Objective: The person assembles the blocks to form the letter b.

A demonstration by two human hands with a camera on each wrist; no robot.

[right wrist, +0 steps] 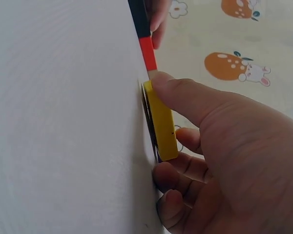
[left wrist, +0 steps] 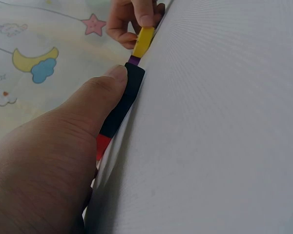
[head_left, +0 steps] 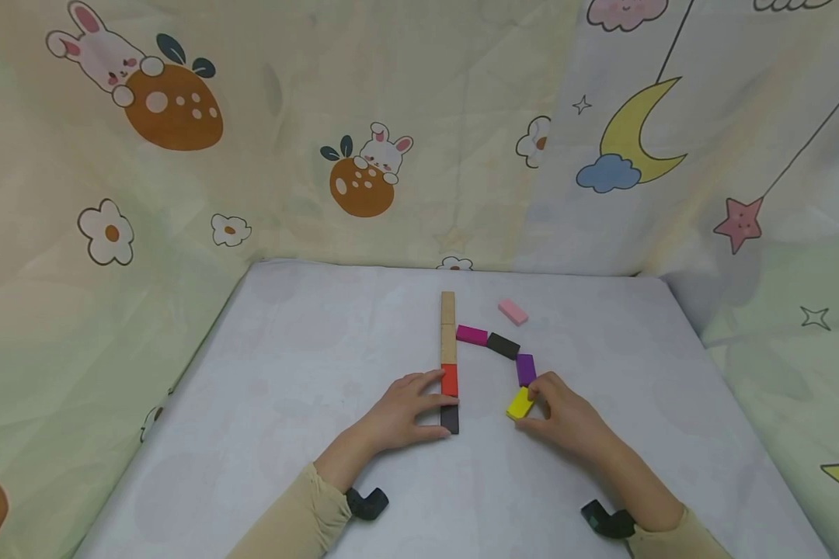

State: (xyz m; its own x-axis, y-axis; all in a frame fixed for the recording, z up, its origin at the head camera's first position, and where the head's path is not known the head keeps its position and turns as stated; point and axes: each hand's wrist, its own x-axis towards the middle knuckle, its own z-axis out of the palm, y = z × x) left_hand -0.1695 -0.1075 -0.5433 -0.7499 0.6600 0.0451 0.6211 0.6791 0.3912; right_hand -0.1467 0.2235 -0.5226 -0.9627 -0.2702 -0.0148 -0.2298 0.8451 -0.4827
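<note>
White tbl (head_left: 461, 497) is looking smooth; L hand (head_left: 400, 413), fingers apart, touching rect. red block (head_left: 450, 380), blk block (head_left: 450, 420); R hand (head_left: 569, 418) pinching yellow block (head_left: 520, 404).

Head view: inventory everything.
Tan blocks: 2, tan, row's far end
Red block: 1, red, row, beside tan
Black blocks: 2, black, row's near end and curve
Magenta block: 1, magenta, curve, beside row
Purple block: 1, purple, curve
Yellow block: 1, yellow, curve's near end
Pink block: 1, pink, beyond curve
Table: 1, white, underneath
Cloth: count unclear, pale, behind, beside table
Prints: many, mixed, on cloth
Wrist cameras: 2, black, wrists
Sleeves: 2, beige, forearms
Left hand: 1, bare, on row
Right hand: 1, bare, on yellow
</note>
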